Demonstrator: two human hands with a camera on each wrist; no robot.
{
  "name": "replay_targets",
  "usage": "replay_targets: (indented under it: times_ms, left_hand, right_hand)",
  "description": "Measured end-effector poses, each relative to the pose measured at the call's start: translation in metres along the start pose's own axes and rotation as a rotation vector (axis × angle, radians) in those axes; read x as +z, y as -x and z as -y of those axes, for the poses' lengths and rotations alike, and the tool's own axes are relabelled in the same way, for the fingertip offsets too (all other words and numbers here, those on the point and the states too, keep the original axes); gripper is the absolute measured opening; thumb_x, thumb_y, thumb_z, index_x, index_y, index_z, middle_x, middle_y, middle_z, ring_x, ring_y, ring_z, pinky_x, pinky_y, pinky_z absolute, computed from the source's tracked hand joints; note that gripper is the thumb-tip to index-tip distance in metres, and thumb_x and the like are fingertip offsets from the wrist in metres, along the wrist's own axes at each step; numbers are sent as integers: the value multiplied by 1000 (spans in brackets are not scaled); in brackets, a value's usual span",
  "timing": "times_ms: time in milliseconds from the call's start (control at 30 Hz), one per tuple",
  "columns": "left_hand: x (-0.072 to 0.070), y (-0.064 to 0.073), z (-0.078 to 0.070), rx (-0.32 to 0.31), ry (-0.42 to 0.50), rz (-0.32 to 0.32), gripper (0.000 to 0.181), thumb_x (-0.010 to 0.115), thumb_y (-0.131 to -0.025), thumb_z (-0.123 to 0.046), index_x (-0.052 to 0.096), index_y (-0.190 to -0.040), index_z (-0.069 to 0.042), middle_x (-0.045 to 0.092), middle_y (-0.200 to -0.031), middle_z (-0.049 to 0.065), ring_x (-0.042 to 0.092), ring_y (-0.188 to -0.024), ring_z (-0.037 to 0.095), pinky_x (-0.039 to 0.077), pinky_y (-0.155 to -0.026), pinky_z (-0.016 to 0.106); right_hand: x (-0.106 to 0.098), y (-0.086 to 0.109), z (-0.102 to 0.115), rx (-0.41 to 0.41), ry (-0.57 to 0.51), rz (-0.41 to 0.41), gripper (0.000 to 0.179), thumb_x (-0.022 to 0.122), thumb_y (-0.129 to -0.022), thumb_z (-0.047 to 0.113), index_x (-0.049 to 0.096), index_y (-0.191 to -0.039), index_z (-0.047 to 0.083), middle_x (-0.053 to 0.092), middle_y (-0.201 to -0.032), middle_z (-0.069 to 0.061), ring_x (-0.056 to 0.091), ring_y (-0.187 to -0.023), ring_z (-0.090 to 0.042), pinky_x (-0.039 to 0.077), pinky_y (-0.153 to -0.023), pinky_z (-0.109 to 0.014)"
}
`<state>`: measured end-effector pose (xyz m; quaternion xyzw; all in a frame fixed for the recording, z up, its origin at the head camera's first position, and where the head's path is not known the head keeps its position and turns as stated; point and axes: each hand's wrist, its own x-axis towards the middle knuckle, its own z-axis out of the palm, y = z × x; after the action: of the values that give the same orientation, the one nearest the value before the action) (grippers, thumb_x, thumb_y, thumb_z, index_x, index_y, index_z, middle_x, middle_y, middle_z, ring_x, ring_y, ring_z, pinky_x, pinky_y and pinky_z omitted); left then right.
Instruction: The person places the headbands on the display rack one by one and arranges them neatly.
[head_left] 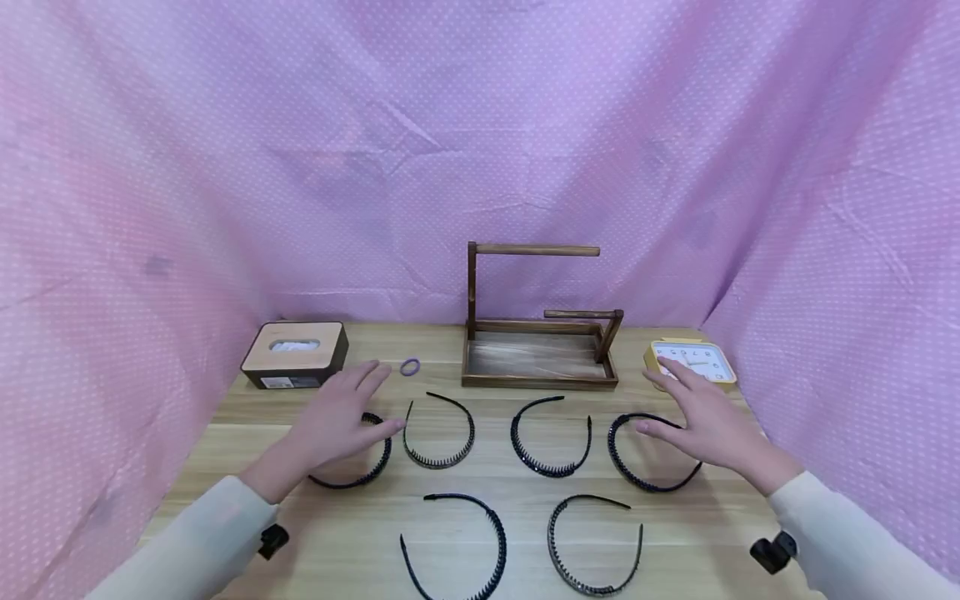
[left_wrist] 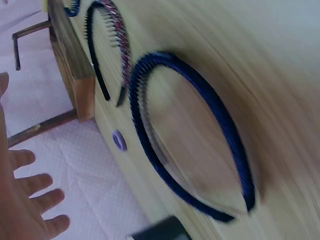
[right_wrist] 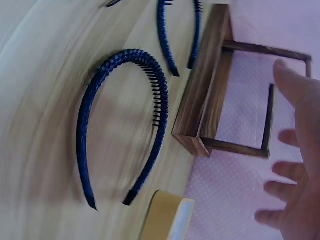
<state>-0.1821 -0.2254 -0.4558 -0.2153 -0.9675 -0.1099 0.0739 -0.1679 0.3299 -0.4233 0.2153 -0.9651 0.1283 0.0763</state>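
Several dark toothed headbands lie on the wooden table. My left hand [head_left: 339, 421] hovers with fingers extended over the leftmost headband [head_left: 386, 457], partly hiding it in the head view; the left wrist view shows that headband [left_wrist: 220, 110] whole. On the other side my right hand [head_left: 708, 421], fingers spread and holding nothing, is above the rightmost headband [head_left: 617, 454], its fingertips overlapping the yellow clock [head_left: 708, 360]. Between the hands lie two more headbands, a left one [head_left: 471, 433] and a right one [head_left: 517, 442]. Nearer are another headband [head_left: 501, 542] and a greyish one [head_left: 553, 542].
A brown wooden stand [head_left: 540, 383] with a tray base and two horizontal bars, one high and one low, is at the back middle. A tissue box [head_left: 292, 362] sits at the back left, with a purple ring [head_left: 409, 367] near it. Pink dotted cloth [head_left: 480, 167] hangs behind.
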Motion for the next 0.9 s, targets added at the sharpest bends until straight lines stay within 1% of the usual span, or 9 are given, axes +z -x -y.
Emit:
replay_targets:
  times_ms: [100,167,300,400,433,567,633,733,900]
  left_hand:
    - [5,-14,-10,-31,85,-2,84,60,-91,-70,51,-151,-12,52,-152,17,50,-137,42,42,-112,62]
    - [7,-25,-14,-67,154,10,77,61,-93,-66,55,-148,-12,56,-147,15,55,-133,40,47,-108,60]
    - [15,-48,-17,-137,351,33,66,63,-97,-55,57,-145,-9,63,-139,15,62,-123,36,53,-100,56]
    - [22,-67,-18,-188,514,55,65,63,-99,-52,55,-145,-7,65,-135,15,64,-119,32,55,-98,51]
    - [23,-72,-18,-207,559,57,64,63,-99,-51,55,-145,-7,65,-135,14,64,-119,31,55,-98,50]
    - [30,-91,-19,-279,695,52,61,64,-100,-47,55,-147,-10,64,-137,12,64,-121,30,56,-98,47]
    - [35,-99,-20,-312,746,41,57,65,-101,-43,56,-146,-10,64,-137,12,63,-122,30,55,-99,47]
    - [44,-109,-19,-342,819,27,56,65,-102,-37,55,-146,-5,65,-135,15,63,-123,33,54,-101,47]
    - [60,-123,-20,-386,1023,25,58,66,-102,-23,47,-148,7,63,-135,25,64,-120,42,54,-103,50]
  right_hand:
    - [1,9,-4,16,-92,-1,70,78,-89,47,59,-141,5,49,-151,-24,48,-134,-51,42,-104,-69]
    - [5,16,-6,1,-121,-22,62,80,-89,42,63,-135,5,59,-143,-20,56,-128,-46,46,-102,-65]
    - [16,31,-11,-39,-143,-82,49,87,-83,32,71,-124,8,74,-120,-8,69,-110,-31,54,-93,-51]
    - [23,42,-12,-37,-178,-84,44,89,-81,28,74,-118,10,77,-111,-1,71,-99,-21,59,-81,-40]
    - [26,45,-12,-37,-194,-79,43,89,-81,26,75,-117,10,77,-109,-1,71,-97,-18,60,-76,-37]
    - [37,55,-11,-18,-277,-56,38,89,-79,17,75,-114,10,77,-104,-1,70,-92,-13,59,-63,-29]
    - [43,58,-11,-16,-298,-46,37,89,-79,15,75,-113,9,77,-104,-2,70,-90,-12,58,-61,-28]
    - [50,63,-9,-25,-311,-43,38,90,-78,18,75,-112,8,77,-103,-2,70,-89,-10,59,-63,-29]
    - [61,70,-9,-64,-253,-74,40,92,-74,21,76,-109,10,77,-102,2,71,-91,-12,61,-71,-33]
